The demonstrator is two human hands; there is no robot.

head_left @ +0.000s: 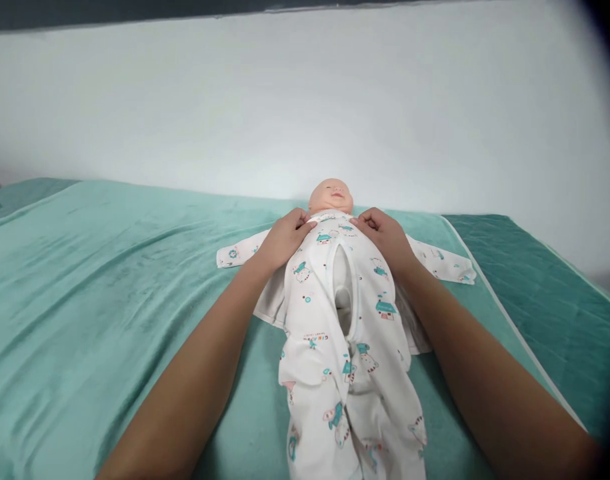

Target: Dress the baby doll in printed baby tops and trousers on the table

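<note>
A baby doll point(331, 195) lies on its back on a teal blanket point(109, 267), head toward the wall. It wears a white printed romper point(349, 333) that gapes open down the front. My left hand point(283, 238) pinches the romper's collar at the doll's left-side shoulder. My right hand point(383, 233) pinches the collar on the other side. Both hands have their fingers closed on the cloth just below the doll's chin. The romper's empty sleeves point(235, 253) lie spread flat to either side.
A white wall point(305, 100) stands right behind the doll's head. A darker green quilted mat point(545, 293) lies under the blanket and shows at the right. The blanket stretches wide to the left.
</note>
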